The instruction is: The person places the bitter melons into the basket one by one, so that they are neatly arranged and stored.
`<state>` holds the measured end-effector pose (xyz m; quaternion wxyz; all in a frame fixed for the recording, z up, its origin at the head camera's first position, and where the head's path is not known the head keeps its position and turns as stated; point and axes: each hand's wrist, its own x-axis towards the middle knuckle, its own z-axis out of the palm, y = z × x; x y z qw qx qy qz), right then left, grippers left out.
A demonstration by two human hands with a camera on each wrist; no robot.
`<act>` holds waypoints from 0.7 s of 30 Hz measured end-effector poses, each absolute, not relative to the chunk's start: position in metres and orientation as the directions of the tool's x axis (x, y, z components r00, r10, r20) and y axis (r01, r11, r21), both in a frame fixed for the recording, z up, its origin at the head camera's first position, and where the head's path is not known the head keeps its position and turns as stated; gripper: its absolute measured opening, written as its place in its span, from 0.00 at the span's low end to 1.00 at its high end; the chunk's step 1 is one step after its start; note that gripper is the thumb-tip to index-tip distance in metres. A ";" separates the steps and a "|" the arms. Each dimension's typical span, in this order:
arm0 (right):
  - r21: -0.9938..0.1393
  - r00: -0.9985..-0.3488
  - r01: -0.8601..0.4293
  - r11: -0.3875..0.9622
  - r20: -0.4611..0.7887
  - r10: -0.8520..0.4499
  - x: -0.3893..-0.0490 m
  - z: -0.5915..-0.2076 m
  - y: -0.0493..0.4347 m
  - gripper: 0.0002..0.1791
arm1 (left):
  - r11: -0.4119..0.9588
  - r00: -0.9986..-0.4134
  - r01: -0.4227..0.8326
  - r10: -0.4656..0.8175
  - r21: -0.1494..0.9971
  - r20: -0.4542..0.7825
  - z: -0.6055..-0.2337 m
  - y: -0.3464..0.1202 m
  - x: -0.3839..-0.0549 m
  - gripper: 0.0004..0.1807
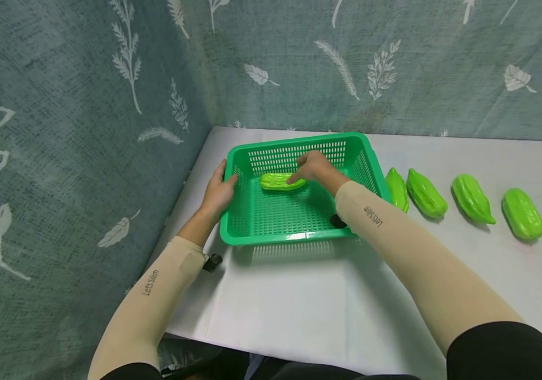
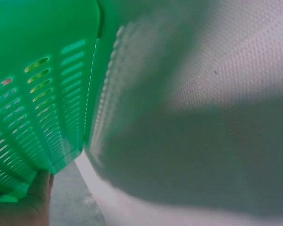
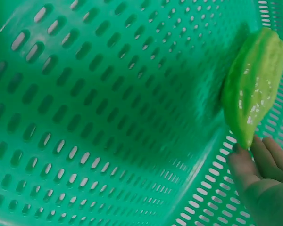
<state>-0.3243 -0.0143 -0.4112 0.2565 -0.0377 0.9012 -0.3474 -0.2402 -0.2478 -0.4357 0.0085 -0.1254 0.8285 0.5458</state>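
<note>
A green plastic basket (image 1: 271,240) with slotted walls stands on the white-covered table. My left hand (image 1: 218,195) grips its left side, the thumb over the rim and the other fingers outside. Inside, toward the back, lies one glossy, ridged green gourd (image 1: 276,181). My right hand (image 1: 314,166) reaches into the basket beside it. In the right wrist view, the fingers (image 3: 269,165) are fairly straight and close to the gourd's pointed tip, without curling round it. Only part of the left hand (image 2: 33,200) shows in the left wrist view, against the basket wall.
Right of the basket, several similar gourds (image 1: 472,198) lie in a row on the white tablecloth (image 1: 295,295). The nearest gourd (image 1: 396,189) is close to the basket's right wall. A patterned grey-green cloth (image 1: 290,63) hangs behind and along the left side.
</note>
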 end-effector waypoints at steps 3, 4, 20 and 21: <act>-0.628 -0.861 0.097 0.772 -0.442 -0.252 -0.324 -0.416 -0.014 0.44 | 0.366 -0.968 -0.218 -0.199 0.905 -0.153 -0.436 -0.246 -0.239 0.35; -0.628 -0.861 0.095 0.772 -0.442 -0.253 -0.324 -0.418 -0.014 0.44 | 0.365 -0.968 -0.217 -0.198 0.905 -0.152 -0.436 -0.246 -0.238 0.35; -0.575 -0.840 -0.025 0.818 -0.432 -0.329 -0.321 -0.421 -0.021 0.36 | 0.365 -0.968 -0.214 -0.204 0.906 -0.146 -0.435 -0.247 -0.239 0.35; -0.574 -0.840 -0.023 0.818 -0.432 -0.327 -0.320 -0.421 -0.021 0.36 | 0.364 -0.967 -0.218 -0.204 0.905 -0.151 -0.435 -0.247 -0.238 0.35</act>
